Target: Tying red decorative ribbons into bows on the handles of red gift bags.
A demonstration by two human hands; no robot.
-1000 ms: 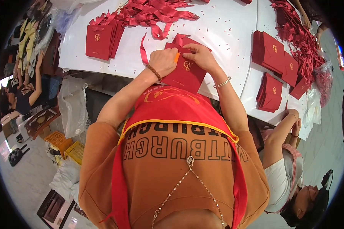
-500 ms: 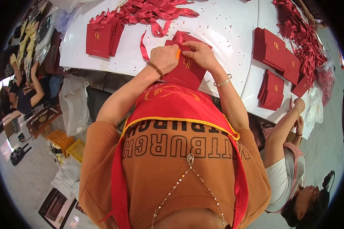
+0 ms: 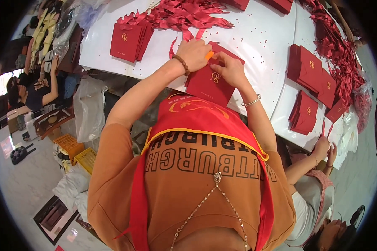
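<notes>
A flat red paper gift bag (image 3: pixel 205 85) with a gold emblem lies at the table's near edge, against my red apron. My left hand (image 3: pixel 193 55) is closed at the bag's upper left corner; whatever its fingers grip is hidden. A small orange piece (image 3: pixel 209 55) shows at its fingertips, too small to name. My right hand (image 3: pixel 230 70) rests over the bag's upper right part, thumb and fingers curled in toward the left hand. I cannot make out what they pinch. Beyond my left hand, red ribbon (image 3: pixel 172 48) trails from a heap of ribbons (image 3: pixel 184 16).
Several red bags (image 3: pixel 127 42) stand at the left. More bag stacks (image 3: pixel 308 67) lie at the right beside a long ribbon pile (image 3: pixel 337 46). A co-worker's hands (image 3: pixel 322 146) hold ribbon at the table's right edge. Yellow crates (image 3: pixel 69 144) sit on the floor at left.
The view has shifted, so the table sits lower and farther right. My right hand has drawn back a little from the bag's top edge. The co-worker's hands now hold up a ribbon.
</notes>
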